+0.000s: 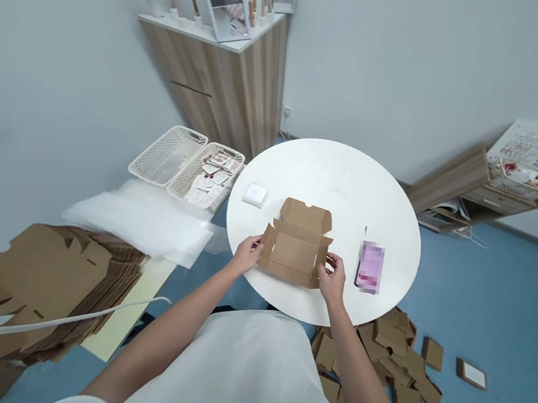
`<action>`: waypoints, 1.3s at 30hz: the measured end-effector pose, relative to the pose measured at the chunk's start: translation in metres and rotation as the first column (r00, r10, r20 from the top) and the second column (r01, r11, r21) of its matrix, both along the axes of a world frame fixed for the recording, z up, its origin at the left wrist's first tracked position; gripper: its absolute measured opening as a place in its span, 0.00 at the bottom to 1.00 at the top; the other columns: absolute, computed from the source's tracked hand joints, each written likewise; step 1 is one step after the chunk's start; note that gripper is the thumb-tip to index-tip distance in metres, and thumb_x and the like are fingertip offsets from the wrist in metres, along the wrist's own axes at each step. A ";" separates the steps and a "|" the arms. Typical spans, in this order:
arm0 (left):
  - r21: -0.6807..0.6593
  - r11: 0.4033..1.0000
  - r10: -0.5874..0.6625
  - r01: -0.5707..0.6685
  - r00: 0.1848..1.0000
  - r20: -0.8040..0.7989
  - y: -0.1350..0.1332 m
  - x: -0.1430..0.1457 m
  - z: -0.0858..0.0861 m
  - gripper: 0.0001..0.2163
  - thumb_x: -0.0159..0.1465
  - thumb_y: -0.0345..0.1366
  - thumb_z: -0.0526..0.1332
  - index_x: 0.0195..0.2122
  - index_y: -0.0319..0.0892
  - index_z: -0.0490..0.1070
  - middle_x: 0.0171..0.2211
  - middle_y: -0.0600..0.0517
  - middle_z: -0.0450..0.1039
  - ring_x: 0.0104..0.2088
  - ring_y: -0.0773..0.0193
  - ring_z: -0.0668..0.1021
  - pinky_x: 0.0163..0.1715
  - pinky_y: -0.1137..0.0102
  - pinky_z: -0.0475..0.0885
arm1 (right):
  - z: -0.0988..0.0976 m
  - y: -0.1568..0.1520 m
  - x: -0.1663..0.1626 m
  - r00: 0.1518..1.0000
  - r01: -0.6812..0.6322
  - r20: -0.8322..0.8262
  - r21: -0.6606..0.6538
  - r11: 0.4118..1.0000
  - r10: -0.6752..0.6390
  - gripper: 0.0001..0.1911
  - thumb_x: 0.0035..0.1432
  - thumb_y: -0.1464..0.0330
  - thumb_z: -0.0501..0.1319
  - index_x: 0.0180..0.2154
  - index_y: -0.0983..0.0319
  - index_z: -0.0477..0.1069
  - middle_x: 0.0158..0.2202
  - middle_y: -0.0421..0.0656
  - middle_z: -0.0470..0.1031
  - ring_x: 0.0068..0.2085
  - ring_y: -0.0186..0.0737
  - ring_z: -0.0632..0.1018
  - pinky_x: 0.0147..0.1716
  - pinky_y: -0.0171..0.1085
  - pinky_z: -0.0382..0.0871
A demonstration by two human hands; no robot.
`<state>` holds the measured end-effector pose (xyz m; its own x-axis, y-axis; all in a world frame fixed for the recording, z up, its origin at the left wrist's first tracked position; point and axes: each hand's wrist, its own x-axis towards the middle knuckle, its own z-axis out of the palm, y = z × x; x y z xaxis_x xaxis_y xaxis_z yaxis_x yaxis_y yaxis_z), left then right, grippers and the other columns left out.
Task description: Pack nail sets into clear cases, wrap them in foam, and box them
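A flat brown cardboard box blank [297, 245] lies partly folded on the round white table [332, 184], near its front edge. My left hand [245, 254] pinches the blank's left side flap, which is bent upward. My right hand [333, 280] grips the right side flap in the same way. The lid panel with its tabs points away from me. A small white square pad [255, 194] lies to the left of the blank. A phone [370, 266] lies to its right.
A pile of folded brown boxes [387, 360] sits on the blue floor at the right. A stack of flat blanks [49, 283] and white foam sheets [145, 220] rest on a low surface at left, beside two white baskets [188, 162]. A wooden cabinet [226, 81] stands behind.
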<state>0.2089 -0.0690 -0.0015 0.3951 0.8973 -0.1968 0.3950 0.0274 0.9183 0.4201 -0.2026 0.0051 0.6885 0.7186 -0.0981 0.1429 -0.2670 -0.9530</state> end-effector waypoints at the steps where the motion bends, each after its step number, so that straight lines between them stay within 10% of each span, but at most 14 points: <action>1: -0.025 1.000 -0.015 0.015 1.000 -0.011 0.000 0.009 -0.006 0.15 0.56 0.31 0.54 0.45 0.42 0.70 0.39 0.48 0.72 0.36 0.64 0.74 0.37 0.68 0.70 | -0.005 -0.002 0.006 1.000 0.009 -0.005 -0.011 1.000 -0.009 0.17 0.47 0.65 0.56 0.42 0.60 0.62 0.45 0.47 0.67 0.45 0.42 0.71 0.36 0.42 0.70; 17: -0.113 0.993 -0.003 -0.015 0.988 -0.157 0.028 0.027 -0.054 0.17 0.55 0.31 0.57 0.47 0.40 0.64 0.45 0.45 0.70 0.43 0.62 0.73 0.43 0.66 0.67 | -0.044 -0.012 0.010 0.984 0.031 -0.163 -0.242 0.970 -0.072 0.34 0.44 0.62 0.59 0.54 0.59 0.51 0.51 0.50 0.63 0.40 0.42 0.74 0.37 0.42 0.70; 26: -0.292 0.954 -0.179 0.067 0.910 -0.375 0.027 -0.003 -0.044 0.40 0.49 0.47 0.64 0.58 0.37 0.47 0.34 0.46 0.73 0.40 0.55 0.75 0.42 0.64 0.65 | -0.031 -0.009 -0.008 0.920 0.274 0.377 -0.431 0.860 -0.104 0.39 0.45 0.58 0.59 0.57 0.61 0.49 0.59 0.54 0.50 0.59 0.57 0.52 0.53 0.56 0.49; 39: -0.421 0.904 -0.177 0.073 0.960 -0.215 0.011 0.001 -0.038 0.40 0.53 0.38 0.62 0.61 0.36 0.39 0.29 0.50 0.76 0.27 0.62 0.78 0.39 0.67 0.67 | -0.018 0.046 0.053 0.876 0.042 0.391 -0.644 0.763 0.283 0.23 0.50 0.68 0.54 0.50 0.55 0.60 0.47 0.46 0.68 0.49 0.47 0.68 0.48 0.50 0.54</action>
